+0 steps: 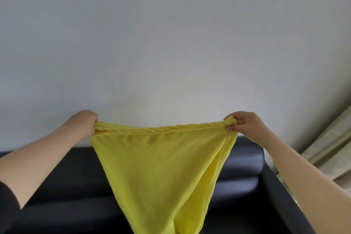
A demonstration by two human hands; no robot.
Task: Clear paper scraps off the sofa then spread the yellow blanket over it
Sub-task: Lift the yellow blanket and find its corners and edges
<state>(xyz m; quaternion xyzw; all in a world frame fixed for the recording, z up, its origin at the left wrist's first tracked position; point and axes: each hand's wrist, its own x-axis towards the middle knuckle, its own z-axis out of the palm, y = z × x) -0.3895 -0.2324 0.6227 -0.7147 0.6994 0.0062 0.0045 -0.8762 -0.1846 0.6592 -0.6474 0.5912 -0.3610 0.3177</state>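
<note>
Pinching the yellow blanket (161, 173) taut between my left hand (85, 119) and right hand (241, 120), its edge parallel to the sofa (245, 159) back; it probably hangs folded.

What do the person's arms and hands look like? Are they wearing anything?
Both forearms are bare, and the left hand and right hand have no gloves, rings or watch that I can see. A dark sleeve shows on the left arm at the picture's edge. No sleeve shows on the right arm.
</note>
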